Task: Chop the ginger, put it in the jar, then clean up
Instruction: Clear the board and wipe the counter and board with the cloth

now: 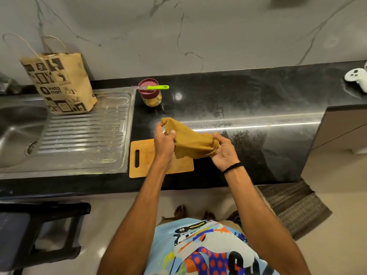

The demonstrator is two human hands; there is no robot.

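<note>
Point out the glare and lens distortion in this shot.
Head view: a round light spot glares on the glossy black stone counter, right of the maroon-lidded glass jar; same view, a bright streak runs along the counter's bend, right of the mustard-yellow cloth; the wide-angle lens bows the counter's edges.

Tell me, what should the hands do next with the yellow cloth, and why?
Probably lower the cloth and wipe the cutting board. The left hand and right hand hold it bunched above the board; the jar is already lidded, with the knife on top.
</note>
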